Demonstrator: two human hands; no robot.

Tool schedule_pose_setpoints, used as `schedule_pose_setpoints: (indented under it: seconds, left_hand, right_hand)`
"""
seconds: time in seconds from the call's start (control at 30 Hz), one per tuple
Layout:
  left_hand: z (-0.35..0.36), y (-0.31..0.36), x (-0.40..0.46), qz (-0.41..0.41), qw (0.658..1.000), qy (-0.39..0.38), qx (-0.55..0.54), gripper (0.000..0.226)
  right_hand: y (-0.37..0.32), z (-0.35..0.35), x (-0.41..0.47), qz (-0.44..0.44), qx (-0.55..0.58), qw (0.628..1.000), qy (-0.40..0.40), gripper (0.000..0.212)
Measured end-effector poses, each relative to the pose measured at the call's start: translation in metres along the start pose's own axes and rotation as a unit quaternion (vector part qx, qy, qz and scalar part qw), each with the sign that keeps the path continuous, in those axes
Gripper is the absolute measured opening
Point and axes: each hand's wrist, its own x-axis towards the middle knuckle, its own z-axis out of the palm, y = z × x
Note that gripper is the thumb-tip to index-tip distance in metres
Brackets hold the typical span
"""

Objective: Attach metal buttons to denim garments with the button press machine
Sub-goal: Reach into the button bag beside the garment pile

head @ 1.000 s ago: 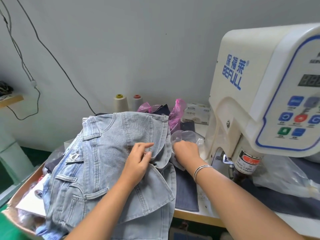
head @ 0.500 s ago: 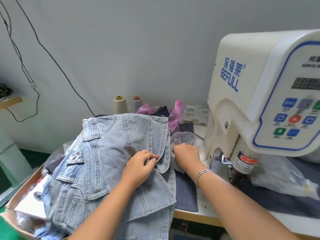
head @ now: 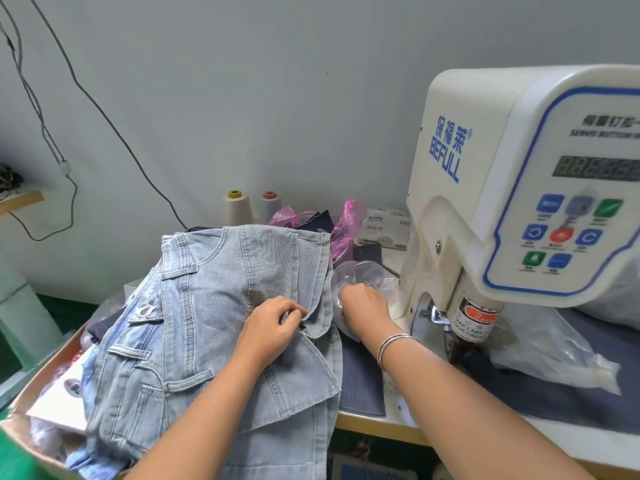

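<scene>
I am pinching a flap edge of the light denim garment (head: 194, 327) with my left hand (head: 268, 329), fingers curled. The garment is lying atop the pile, left of the button press machine (head: 512, 188). My right hand (head: 363, 306) is reaching into a clear plastic bag (head: 356, 273); I cannot tell its grip or the bag's contents.

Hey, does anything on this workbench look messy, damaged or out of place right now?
Nothing looks damaged or spilled. The denim garments sit in a loose heap overhanging the table edge, and crumpled clear plastic bags crowd the button press machine.
</scene>
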Motion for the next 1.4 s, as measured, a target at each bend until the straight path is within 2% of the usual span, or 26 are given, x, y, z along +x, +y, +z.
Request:
schedule_pose_setpoints:
  seconds: [0.17,0.33,0.53,0.67,0.83,0.97,1.07,1.17,1.3,1.4]
  left_hand:
    - [0.001,-0.002,0.0,-0.002,1.0,0.002,0.003,0.018]
    - [0.002,-0.003,0.0,0.001,1.0,0.003,0.008,0.019]
    - [0.002,-0.004,0.0,-0.002,1.0,0.002,0.006,0.02]
    - [0.001,-0.003,0.001,-0.003,1.0,0.008,-0.004,0.019]
    - [0.003,-0.007,0.002,-0.003,1.0,0.013,0.008,0.021]
    - [0.002,-0.005,0.002,-0.001,1.0,0.012,0.009,0.021]
    - [0.003,-0.005,0.0,0.001,1.0,0.015,0.017,0.024]
    - [0.003,-0.005,0.001,0.005,1.0,0.016,0.015,0.025]
    - [0.004,-0.006,0.002,0.006,1.0,0.015,0.012,0.028]
    - [0.004,-0.005,0.002,0.007,1.0,0.016,0.009,0.03]
  right_hand:
    - [0.001,0.003,-0.003,0.008,0.008,1.0,-0.005,0.028]
    - [0.006,0.011,-0.009,-0.02,-0.017,0.999,0.035,0.028]
    - [0.005,0.01,-0.009,-0.02,-0.022,1.0,0.01,0.031]
    - [0.006,0.009,-0.011,-0.028,-0.023,0.999,0.016,0.026]
    - [0.013,0.001,-0.031,-0.036,0.092,0.993,0.059,0.015]
    - [0.007,-0.011,-0.057,-0.053,0.152,0.979,0.123,0.009]
    - [0.005,-0.017,-0.093,-0.049,0.243,0.953,0.175,0.009]
    - [0.008,-0.015,-0.148,-0.045,0.34,0.926,0.158,0.01]
    - [0.027,-0.001,-0.214,0.053,0.403,0.907,0.11,0.022]
    - [0.05,-0.002,-0.23,0.168,0.44,0.864,0.176,0.02]
